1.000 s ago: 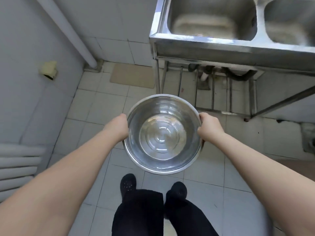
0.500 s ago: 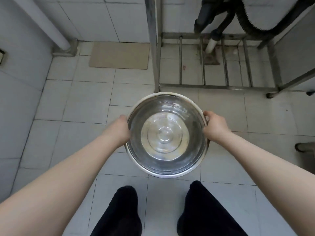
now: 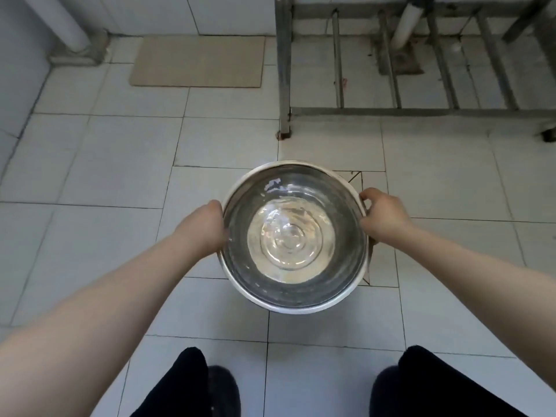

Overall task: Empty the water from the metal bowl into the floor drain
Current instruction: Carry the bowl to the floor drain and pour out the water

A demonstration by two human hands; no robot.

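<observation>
A white pipe (image 3: pixel 67 24) runs down into the far left corner, and a tan mat (image 3: pixel 198 61) lies flat on the tiled floor (image 3: pixel 90 164) near it. The left hand (image 3: pixel 207 228) is curled tight on the left rim of the metal bowl (image 3: pixel 296 236) – it is held level above the tiles, with clear water (image 3: pixel 288 236) rippling inside. The right hand (image 3: pixel 383 216) grips the right rim, fingers wrapped over the edge. Farther back on the right stands a metal rack (image 3: pixel 391 111), and behind its bars a white pipe end points at the floor drain (image 3: pixel 401 60) – well apart from the bowl
</observation>
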